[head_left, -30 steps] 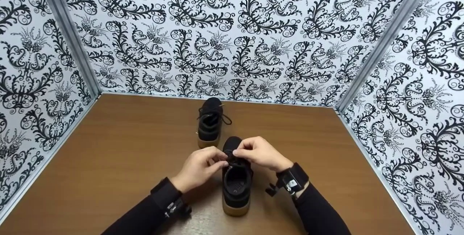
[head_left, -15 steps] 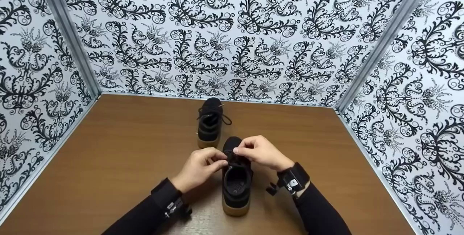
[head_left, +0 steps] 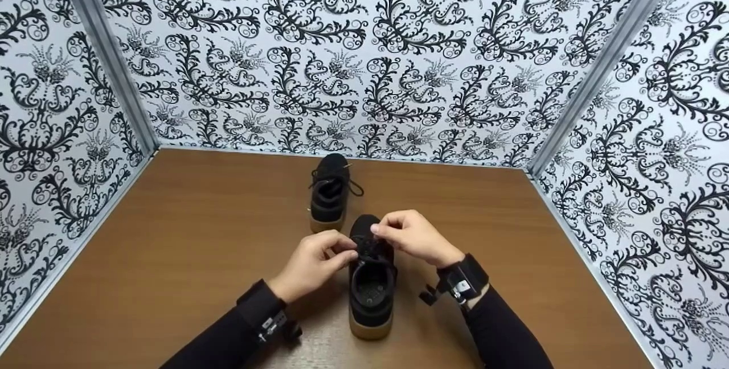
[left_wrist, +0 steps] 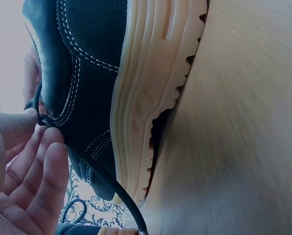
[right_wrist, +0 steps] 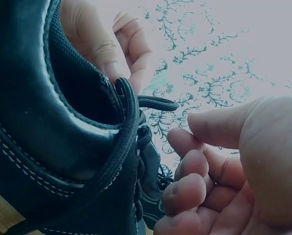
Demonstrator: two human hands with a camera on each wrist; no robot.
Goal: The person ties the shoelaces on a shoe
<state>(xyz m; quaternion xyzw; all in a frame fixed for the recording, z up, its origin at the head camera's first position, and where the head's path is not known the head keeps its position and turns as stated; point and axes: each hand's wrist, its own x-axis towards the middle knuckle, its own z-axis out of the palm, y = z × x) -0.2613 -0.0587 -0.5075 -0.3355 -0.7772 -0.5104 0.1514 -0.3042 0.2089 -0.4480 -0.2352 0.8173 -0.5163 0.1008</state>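
Observation:
A black shoe [head_left: 371, 315] with a tan sole stands between both hands, toe pointing away. My left hand [head_left: 313, 262] pinches its black shoelace [left_wrist: 106, 177] by the tongue. One strand trails down the shoe's side in the left wrist view. Over the laces at the right is my right hand [head_left: 420, 239]. In the right wrist view that hand [right_wrist: 219, 166] has loosely bent fingers, thumb near the index finger, with nothing visible between them. A short bend of lace [right_wrist: 158, 103] sticks out just short of its fingertips; another strand crosses the shoe's collar.
The matching black shoe [head_left: 328, 201] stands farther back and slightly left on the brown wooden table [head_left: 216, 209], its lace looped out to the right. Patterned black-and-white panels [head_left: 364, 73] with grey metal posts [head_left: 108, 56] enclose the back and sides.
My right hand has shifted slightly away and to the right, off the laces. The left hand and both shoes hold their places.

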